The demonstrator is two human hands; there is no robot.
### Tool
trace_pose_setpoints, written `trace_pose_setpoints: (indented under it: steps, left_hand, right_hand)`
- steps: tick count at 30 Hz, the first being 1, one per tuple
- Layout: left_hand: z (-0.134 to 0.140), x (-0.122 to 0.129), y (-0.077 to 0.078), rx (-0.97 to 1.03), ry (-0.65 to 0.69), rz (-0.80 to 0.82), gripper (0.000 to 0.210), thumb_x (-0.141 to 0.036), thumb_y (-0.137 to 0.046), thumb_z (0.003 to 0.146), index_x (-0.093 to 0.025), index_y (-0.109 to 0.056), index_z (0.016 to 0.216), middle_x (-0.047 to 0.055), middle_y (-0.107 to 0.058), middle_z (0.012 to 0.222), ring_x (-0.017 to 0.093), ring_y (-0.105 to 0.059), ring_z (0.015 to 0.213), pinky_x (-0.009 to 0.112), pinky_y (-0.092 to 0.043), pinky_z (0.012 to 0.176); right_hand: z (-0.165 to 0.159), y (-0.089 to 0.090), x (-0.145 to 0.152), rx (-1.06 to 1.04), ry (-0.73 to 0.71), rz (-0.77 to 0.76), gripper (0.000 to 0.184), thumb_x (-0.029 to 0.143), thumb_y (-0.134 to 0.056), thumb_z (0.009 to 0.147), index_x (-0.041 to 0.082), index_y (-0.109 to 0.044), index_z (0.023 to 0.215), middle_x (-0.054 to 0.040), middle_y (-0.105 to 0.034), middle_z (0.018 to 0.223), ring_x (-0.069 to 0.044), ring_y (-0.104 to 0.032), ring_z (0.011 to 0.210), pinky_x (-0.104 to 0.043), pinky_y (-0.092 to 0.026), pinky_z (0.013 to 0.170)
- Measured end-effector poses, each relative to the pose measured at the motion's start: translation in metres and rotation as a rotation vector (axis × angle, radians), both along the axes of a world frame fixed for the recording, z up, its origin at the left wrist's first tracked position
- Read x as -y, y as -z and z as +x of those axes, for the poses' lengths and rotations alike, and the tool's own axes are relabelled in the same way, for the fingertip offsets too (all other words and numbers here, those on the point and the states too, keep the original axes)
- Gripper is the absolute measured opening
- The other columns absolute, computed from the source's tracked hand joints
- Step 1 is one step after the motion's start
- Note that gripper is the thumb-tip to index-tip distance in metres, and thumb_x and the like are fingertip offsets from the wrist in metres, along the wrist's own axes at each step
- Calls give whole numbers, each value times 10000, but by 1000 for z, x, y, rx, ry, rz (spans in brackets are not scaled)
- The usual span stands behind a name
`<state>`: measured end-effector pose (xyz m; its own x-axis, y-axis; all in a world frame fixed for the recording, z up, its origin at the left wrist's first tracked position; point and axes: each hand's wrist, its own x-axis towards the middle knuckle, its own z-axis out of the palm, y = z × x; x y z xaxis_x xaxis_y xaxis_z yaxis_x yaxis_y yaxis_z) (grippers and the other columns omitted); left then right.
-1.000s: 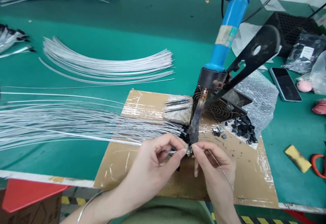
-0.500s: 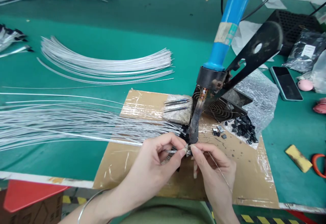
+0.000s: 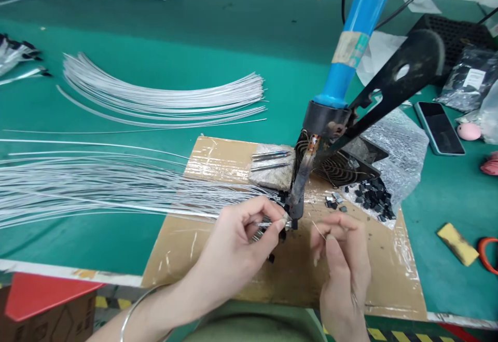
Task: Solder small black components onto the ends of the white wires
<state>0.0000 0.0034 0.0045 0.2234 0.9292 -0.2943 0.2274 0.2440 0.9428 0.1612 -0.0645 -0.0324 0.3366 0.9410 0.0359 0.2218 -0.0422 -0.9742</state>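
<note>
My left hand (image 3: 245,238) is closed in a pinch on the end of a white wire, just below the soldering iron's tip. A small black piece (image 3: 294,223) shows at that end, beyond the fingertips. The soldering iron (image 3: 338,80), with its blue handle, is clamped pointing down in a black metal stand (image 3: 392,85). To the right of the tip, my right hand (image 3: 344,259) pinches a thin strand of solder wire (image 3: 319,230), apart from the left hand. Many white wires (image 3: 116,186) stretch in from the left, their black-tipped ends partly hidden behind my left hand.
Brown cardboard (image 3: 194,259) lies under the work. A grey sponge block (image 3: 272,173) carries several thin metal pieces. Loose black pieces (image 3: 373,199) rest on bubble wrap (image 3: 404,139). A phone (image 3: 439,126), a yellow sponge (image 3: 457,243) and another wire bundle (image 3: 167,93) lie farther out.
My right hand has drawn back to the right from the iron's tip with the solder wire, parting from my left hand. The left hand has barely moved.
</note>
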Motion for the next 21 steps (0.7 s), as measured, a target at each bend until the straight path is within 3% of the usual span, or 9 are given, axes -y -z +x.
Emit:
trace_pose_setpoints:
  steps: [2, 4, 7, 10, 15, 21]
  left_hand:
    - [0, -1, 0, -8, -6, 2, 175, -281, -642, 865, -172, -676, 733, 76, -743, 796, 163, -609, 668, 257, -435, 572]
    - [1, -2, 1, -13, -10, 1, 169, -281, -640, 861, -172, -675, 738, 77, -742, 796, 165, -611, 668, 258, -428, 566]
    - [2, -2, 0, -16, -9, 5, 163, -279, -638, 860, -168, -680, 749, 81, -745, 803, 167, -615, 669, 261, -428, 566]
    - [2, -2, 0, -4, -8, -2, 170, -285, -643, 868, -168, -683, 751, 80, -748, 804, 171, -627, 684, 262, -442, 576]
    - [2, -4, 0, 12, -33, 7, 159, -273, -647, 871, -181, -685, 748, 60, -741, 783, 163, -615, 669, 257, -412, 550]
    - [2, -7, -1, 4, -54, 27, 157, -274, -646, 851, -185, -685, 727, 70, -750, 787, 170, -628, 678, 251, -362, 512]
  right_hand:
    - [2, -4, -1, 36, -3, -15, 264, 309, -497, 1108, 241, -563, 861, 43, -505, 709, -134, -455, 599, -266, -368, 556]
    - [1, -10, -4, 52, -15, -17, 334, 287, -501, 1102, 238, -502, 771, 31, -484, 737, -142, -464, 647, -271, -384, 602]
    - [-4, -15, -7, 61, -28, 43, 282, 268, -535, 1084, 240, -532, 803, -28, -670, 917, -182, -646, 892, -288, -500, 796]
    - [-9, -17, -7, 29, -32, 83, 230, 240, -577, 1062, 249, -547, 834, -85, -791, 1146, -224, -727, 1141, -345, -544, 976]
    - [-11, -18, -5, 42, -12, 40, 209, 244, -660, 1019, 257, -592, 822, -88, -847, 1148, -215, -807, 1034, -314, -597, 884]
    - [-10, -15, -6, -7, -7, 7, 205, 234, -658, 998, 258, -597, 804, -97, -848, 1189, -237, -808, 1129, -343, -621, 952]
